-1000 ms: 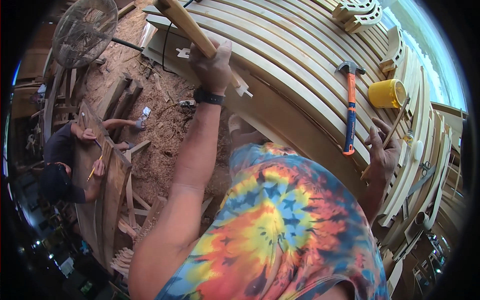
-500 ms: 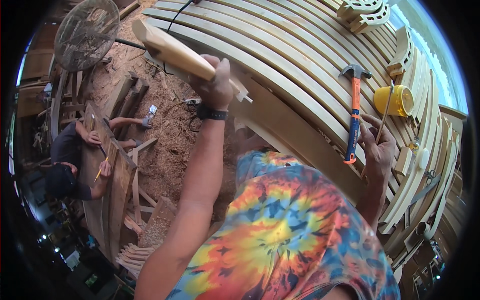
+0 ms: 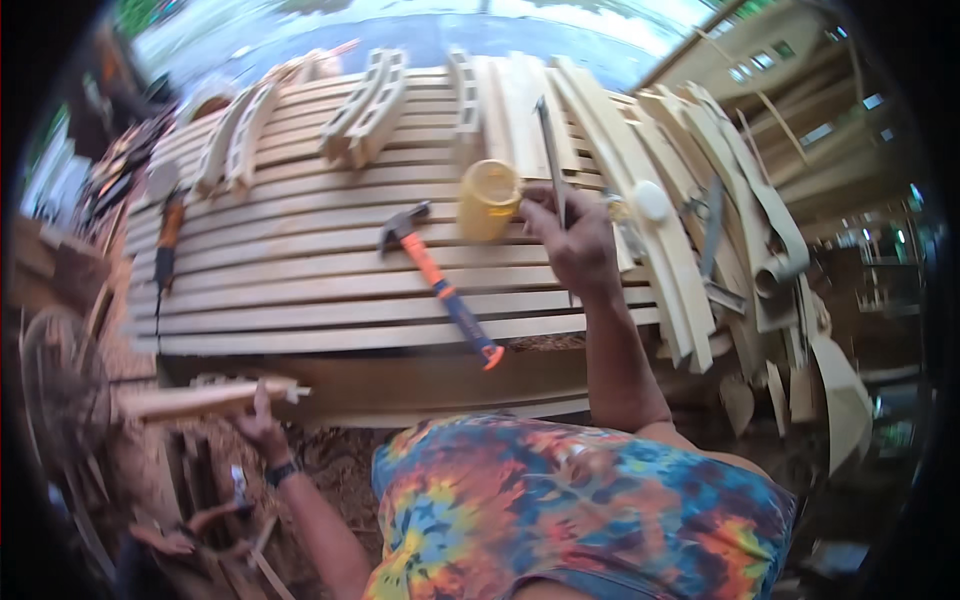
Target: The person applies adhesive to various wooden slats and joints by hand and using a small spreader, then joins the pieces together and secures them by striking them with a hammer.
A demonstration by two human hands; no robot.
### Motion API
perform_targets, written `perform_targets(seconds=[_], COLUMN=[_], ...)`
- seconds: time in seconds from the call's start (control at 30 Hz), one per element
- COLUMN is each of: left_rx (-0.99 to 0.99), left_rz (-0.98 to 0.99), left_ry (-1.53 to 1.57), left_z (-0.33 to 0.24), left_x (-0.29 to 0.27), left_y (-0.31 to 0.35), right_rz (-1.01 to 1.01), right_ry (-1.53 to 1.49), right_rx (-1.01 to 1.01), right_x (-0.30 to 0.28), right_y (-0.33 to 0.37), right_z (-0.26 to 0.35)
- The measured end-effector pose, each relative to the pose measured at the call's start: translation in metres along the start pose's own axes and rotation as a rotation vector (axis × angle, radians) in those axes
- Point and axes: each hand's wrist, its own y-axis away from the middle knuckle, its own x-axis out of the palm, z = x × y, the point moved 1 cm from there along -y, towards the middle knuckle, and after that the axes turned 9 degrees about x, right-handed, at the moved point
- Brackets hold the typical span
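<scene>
At the lower left, my left hand [image 3: 262,430] is closed round a pale shaped wooden piece [image 3: 190,401] with a notched end, held beside the slatted wooden surface [image 3: 350,308]. My right hand [image 3: 582,245] pinches a long thin stick [image 3: 551,150], nearly upright, over the slats at centre right. Just left of that hand is a yellow plastic tub [image 3: 487,203]. A claw hammer [image 3: 440,285] with an orange and blue handle lies across the slats between my two hands. Motion blur hides the stick's exact kind.
Several curved slotted wooden pieces [image 3: 375,112] stand along the far side. An orange-handled tool [image 3: 170,240] lies at the left. Long curved boards [image 3: 660,265] with a white round lid [image 3: 650,201] and scissors-like metal tools are at the right. A fan [image 3: 60,380] and a blurred co-worker's arm [image 3: 165,538] are lower left.
The view has swung toward the right side of the slats. Both hands keep hold of the wooden piece and the stick; the stick is raised higher beside the tub.
</scene>
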Motion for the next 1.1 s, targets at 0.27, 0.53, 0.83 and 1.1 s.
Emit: perform_targets(seconds=[0.27, 0.53, 0.83, 1.1], left_rx=[-0.113, -0.106, -0.489, -0.342], left_rz=[-0.032, -0.071, 0.281, 0.735], left_ry=[0.126, -0.021, -0.216, 0.022], left_z=[-0.018, -0.019, -0.038, -0.097], left_x=[0.018, -0.017, 0.037, 0.127], left_y=[0.024, 0.017, 0.056, 0.057], right_rz=[-0.301, -0.291, -0.393, -0.136], right_ry=[0.649, 0.671, 0.462, -0.568], right_rx=[0.486, 0.391, 0.439, 0.714], right_x=[-0.1, -0.068, -0.004, -0.025], right_y=[-0.151, -0.171, -0.12, -0.108], right_z=[-0.121, -0.13, -0.135, -0.166])
